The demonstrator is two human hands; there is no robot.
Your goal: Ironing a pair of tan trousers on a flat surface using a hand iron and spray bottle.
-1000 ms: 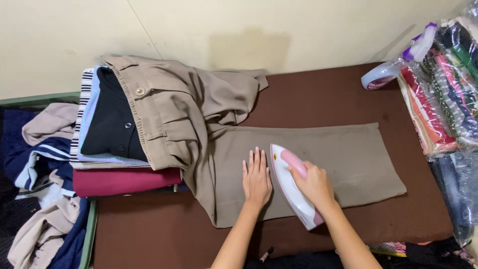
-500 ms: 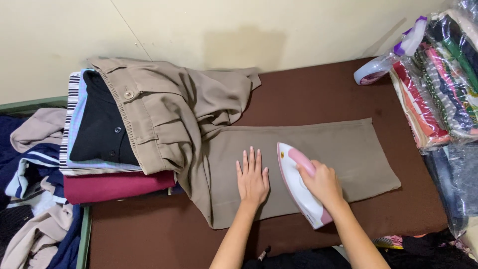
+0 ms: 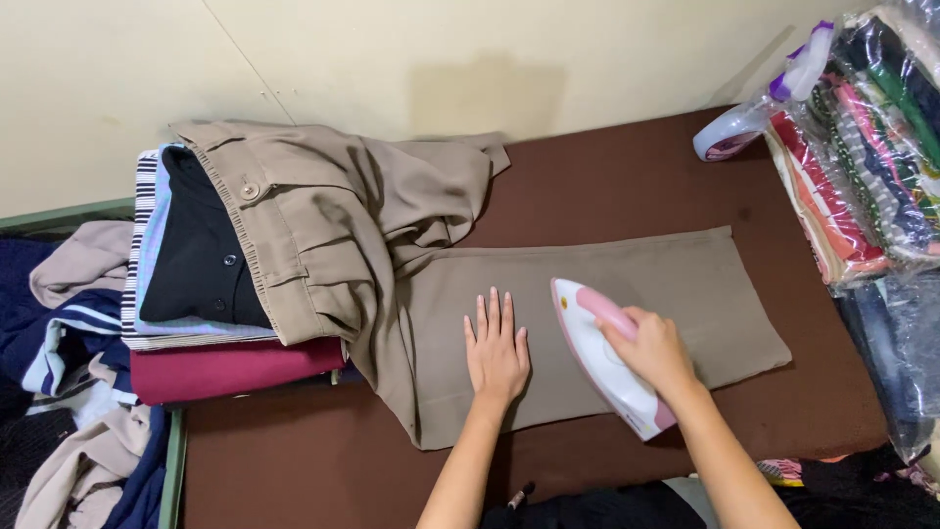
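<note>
Brown tabletop (image 3: 627, 167): khaki trousers (image 3: 607, 294) have one leg laid flat across the middle, waist bunched far left on a folded clothes stack (image 3: 206, 323). Since a second ago the iron (image 3: 602, 358) has slid slightly left along the leg, so pressing continues. Left hand (image 3: 496, 348): fingers spread flat on the cloth. Right hand (image 3: 654, 348): fingers curled tight around the pink iron handle.

I read this as a home laundry corner: a brown padded ironing surface (image 3: 627, 186) against a plain cream wall (image 3: 392, 59), a stack of folded clothes (image 3: 206, 294) to my left, bagged folded garments (image 3: 862, 167) to my right, a spray bottle (image 3: 759, 113) near them.
</note>
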